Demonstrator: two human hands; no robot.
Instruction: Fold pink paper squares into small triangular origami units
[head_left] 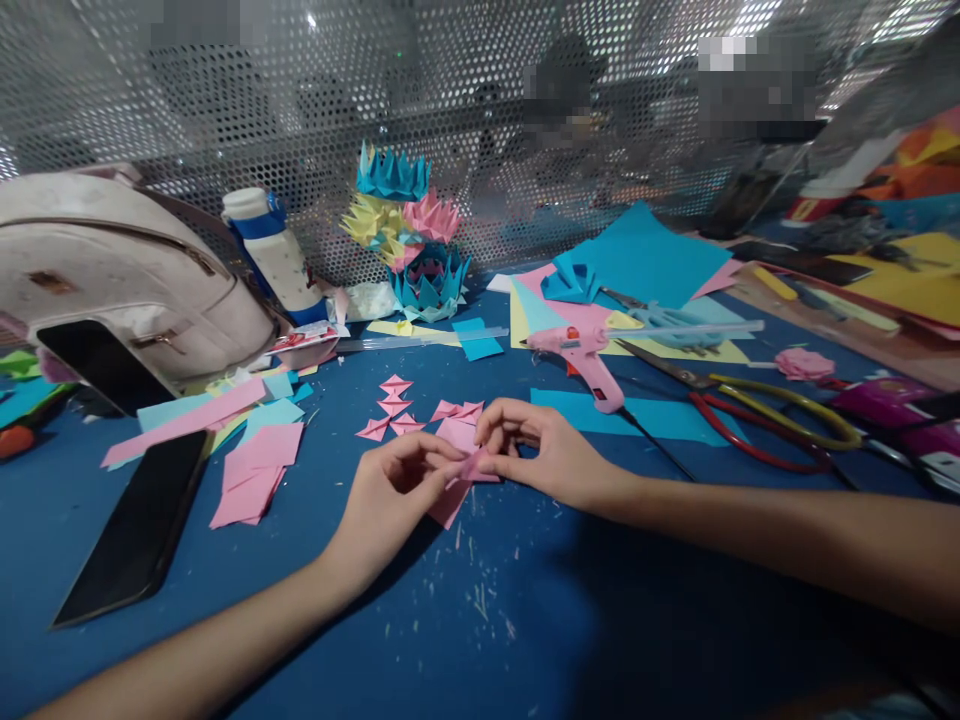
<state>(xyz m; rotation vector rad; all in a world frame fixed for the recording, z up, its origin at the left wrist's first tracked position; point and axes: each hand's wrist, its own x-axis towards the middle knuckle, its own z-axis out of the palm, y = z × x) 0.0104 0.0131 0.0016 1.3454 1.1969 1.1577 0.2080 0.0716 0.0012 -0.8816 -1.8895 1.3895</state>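
Between my two hands is a small pink paper piece (471,466), pinched at both ends; its exact fold is partly covered by fingers. My left hand (397,485) grips its left end between thumb and fingers. On the other end, the thumb and fingertips of my right hand (551,455) close, with the remaining fingers curled. Flat pink paper squares (450,508) lie on the table directly beneath. Just beyond my hands sit several folded pink paper units (394,405). A stack of pink paper squares (255,475) rests to the left.
A pink glue gun (581,360) and large scissors (772,410) lie at right, near blue paper sheets (645,255). Folded paper flowers (405,220) stand at the back beside a bottle (277,260). At left are a phone (139,525), another phone (105,365) and a backpack (112,250).
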